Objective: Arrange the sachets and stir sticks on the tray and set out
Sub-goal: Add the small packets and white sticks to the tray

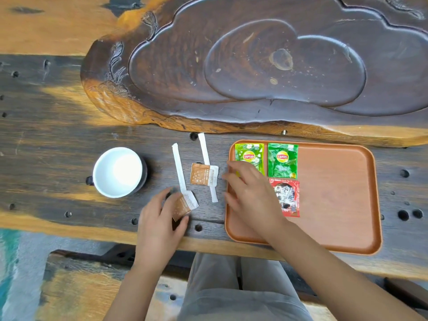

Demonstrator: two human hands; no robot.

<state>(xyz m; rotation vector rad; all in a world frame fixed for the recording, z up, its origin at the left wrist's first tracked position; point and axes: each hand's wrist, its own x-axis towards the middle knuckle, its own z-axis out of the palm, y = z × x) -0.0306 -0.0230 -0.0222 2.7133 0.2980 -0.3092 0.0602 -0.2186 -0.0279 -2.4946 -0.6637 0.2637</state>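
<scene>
Sachets: two green [283,160] and one red [287,197] lie on the tray [335,200], centre right; left hand [162,218] pinches a brown sachet [185,205]; right hand [250,193] hovers, fingers spread, empty.

**A tea-serving corner, home or tea house**

A rough slab-wood table [58,140] with bored holes carries a large carved dark-wood tea tray [266,66] with a scalloped basin along its far edge. A white cup [118,172], Lipton tea sachets [282,161] and paper-wrapped stir sticks [178,167] beside an orange serving tray [335,193] show hot drinks are prepared here; home or shop cannot be told.
</scene>
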